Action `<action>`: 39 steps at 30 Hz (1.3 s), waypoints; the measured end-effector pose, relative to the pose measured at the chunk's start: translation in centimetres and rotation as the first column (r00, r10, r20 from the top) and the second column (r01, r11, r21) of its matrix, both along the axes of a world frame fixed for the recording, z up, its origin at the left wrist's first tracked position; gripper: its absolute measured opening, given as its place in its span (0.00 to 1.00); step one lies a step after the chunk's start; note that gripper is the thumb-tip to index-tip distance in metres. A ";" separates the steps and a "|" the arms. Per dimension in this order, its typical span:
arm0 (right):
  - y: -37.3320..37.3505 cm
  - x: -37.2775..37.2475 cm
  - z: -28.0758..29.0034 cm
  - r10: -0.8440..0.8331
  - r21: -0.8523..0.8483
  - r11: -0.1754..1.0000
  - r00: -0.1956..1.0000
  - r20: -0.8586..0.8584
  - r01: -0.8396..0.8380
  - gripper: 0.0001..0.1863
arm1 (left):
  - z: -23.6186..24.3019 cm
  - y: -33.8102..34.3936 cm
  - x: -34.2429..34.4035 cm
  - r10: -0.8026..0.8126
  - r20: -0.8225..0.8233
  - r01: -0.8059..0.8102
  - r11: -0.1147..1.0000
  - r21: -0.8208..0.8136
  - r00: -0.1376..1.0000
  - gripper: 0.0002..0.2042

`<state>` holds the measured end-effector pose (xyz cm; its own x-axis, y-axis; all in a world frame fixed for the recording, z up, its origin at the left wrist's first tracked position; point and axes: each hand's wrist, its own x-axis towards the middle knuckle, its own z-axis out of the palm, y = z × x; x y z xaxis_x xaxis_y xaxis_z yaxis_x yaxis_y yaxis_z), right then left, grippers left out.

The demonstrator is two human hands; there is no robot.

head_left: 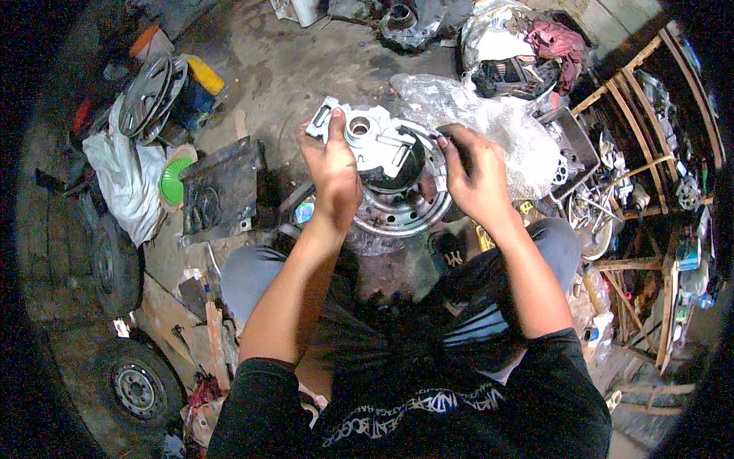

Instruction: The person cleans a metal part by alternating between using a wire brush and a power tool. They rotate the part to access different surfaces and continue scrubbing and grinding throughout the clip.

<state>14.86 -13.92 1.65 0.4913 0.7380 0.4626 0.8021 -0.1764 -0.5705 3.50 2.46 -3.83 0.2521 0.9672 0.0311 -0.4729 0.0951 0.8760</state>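
Observation:
A silver metal housing [377, 145], with a round bore and slotted lugs, is held up in front of me. My left hand [334, 164] grips its left side, thumb on the face and fingers behind. At the right, my right hand [472, 164] pinches with thumb and fingers by a curved silver edge; whether that edge belongs to the housing I cannot tell, and a small thing may be in the pinch. Beneath the housing a dark round part [409, 164] shows, partly hidden. A steel wheel rim [397, 222] lies below both hands, between my knees.
Clear plastic sheeting [512, 141] spreads at the right, beside a grey metal bin [575, 145] of parts. A dark flat panel [222, 187] and a green disc [177, 180] lie left. Tyres [141, 382] stand lower left. Wooden racks [650, 130] line the right side.

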 end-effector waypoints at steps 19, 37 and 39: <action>0.8 -2.4 -1.4 -0.036 -0.244 0.963 0.956 0.291 0.110 0.13 | 4.3 -2.5 -0.2 0.156 -0.161 -0.072 0.898 0.434 0.974 0.19; 0.0 -2.2 -0.9 0.017 -0.103 0.995 1.000 0.020 -0.014 0.07 | 4.1 -2.4 0.0 0.174 -0.140 -0.082 0.860 0.503 0.975 0.19; 0.1 -2.5 -1.0 0.021 -0.078 0.997 0.998 0.056 -0.017 0.07 | 3.8 -2.3 0.1 0.211 -0.162 -0.092 0.836 0.541 0.964 0.19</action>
<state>12.31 -13.87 0.62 0.4513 0.7817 0.4304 0.8364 -0.2024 -0.5094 3.57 0.17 0.01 0.1620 0.8459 0.5081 -0.2459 -0.4641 0.8510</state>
